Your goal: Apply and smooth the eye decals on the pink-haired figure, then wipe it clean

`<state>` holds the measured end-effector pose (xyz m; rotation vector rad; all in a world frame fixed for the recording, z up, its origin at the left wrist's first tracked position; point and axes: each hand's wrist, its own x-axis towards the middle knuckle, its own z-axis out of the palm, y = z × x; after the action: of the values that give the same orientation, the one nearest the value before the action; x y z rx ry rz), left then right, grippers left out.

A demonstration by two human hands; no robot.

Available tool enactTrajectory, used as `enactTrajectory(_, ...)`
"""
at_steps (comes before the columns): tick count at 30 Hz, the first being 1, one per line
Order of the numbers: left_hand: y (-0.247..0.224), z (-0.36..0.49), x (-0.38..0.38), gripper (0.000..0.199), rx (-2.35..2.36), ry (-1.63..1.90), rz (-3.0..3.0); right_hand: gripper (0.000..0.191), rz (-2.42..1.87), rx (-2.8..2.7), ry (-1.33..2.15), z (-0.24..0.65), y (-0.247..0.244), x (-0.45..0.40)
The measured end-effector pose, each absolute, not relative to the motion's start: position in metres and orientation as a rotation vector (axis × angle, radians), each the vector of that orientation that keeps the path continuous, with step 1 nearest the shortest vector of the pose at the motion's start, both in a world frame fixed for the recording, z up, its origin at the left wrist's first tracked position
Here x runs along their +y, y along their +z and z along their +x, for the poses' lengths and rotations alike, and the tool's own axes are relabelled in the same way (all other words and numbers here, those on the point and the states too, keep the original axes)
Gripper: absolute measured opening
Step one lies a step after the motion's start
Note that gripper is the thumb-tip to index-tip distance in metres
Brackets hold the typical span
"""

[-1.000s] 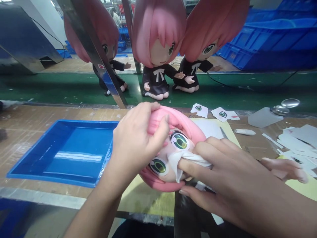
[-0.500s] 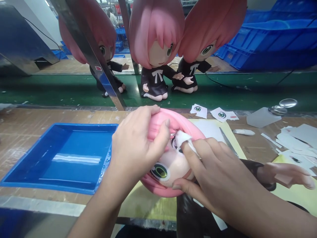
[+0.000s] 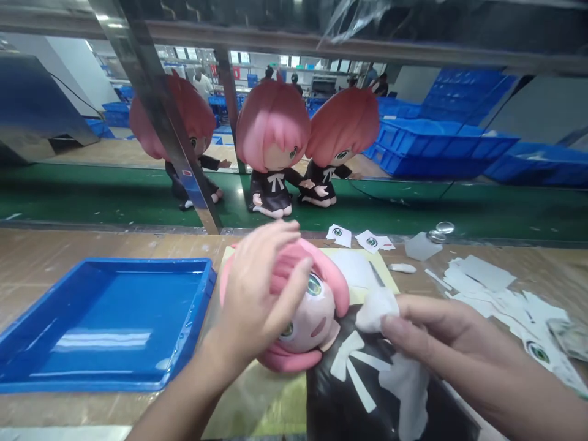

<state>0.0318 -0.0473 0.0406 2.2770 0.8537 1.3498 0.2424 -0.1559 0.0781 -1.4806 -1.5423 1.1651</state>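
Observation:
A large figurine lies on its back before me, its pink-haired head (image 3: 337, 288) to the left and its black dress with a white bow (image 3: 348, 355) to the right. Both green eyes show on its face, one partly covered by my left thumb. My left hand (image 3: 261, 288) grips the head over the hair, thumb spread toward the face. In my right hand (image 3: 441, 337), a crumpled white cloth (image 3: 377, 311) is pinched between thumb and fingers, above the dress and apart from the face. Part of the cloth hangs below that hand.
A blue tray (image 3: 105, 318) with clear liquid stands at left. Behind, several similar figurines (image 3: 275, 135) kneel on a green belt (image 3: 92, 196), beyond a metal post (image 3: 156, 104). Eye stickers (image 3: 371, 242), a small bottle (image 3: 423, 246), a blade (image 3: 376, 274) and paper scraps (image 3: 487, 272) lie at right.
My right hand has drawn the cloth off the figurine's eye, back to the right over the dress. My left hand stays on the head. The view has tilted up and shows more background.

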Motion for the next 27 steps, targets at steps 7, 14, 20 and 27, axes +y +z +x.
enactTrajectory(7, 0.068, 0.048, -0.076, 0.017, 0.425, 0.894, 1.666, 0.037, -1.213, -1.347, 1.186, 0.230, 0.080, -0.143)
enactTrajectory(14, 0.070, 0.054, -0.065, 0.034, 0.524, 0.982, 1.225, 0.040, -1.148, -0.990, 1.295, 0.205, 0.074, -0.134)
enactTrajectory(20, 0.069, 0.056, -0.068, 0.026, 0.612, 1.213, 1.303, 0.046, -0.997, -0.976, 1.643, 0.190, 0.073, -0.132)
enactTrajectory(27, 0.074, 0.046, -0.072, 0.032, 0.723, 1.226, 1.203, 0.038, -0.983, -0.831, 1.640, 0.195, 0.072, -0.141)
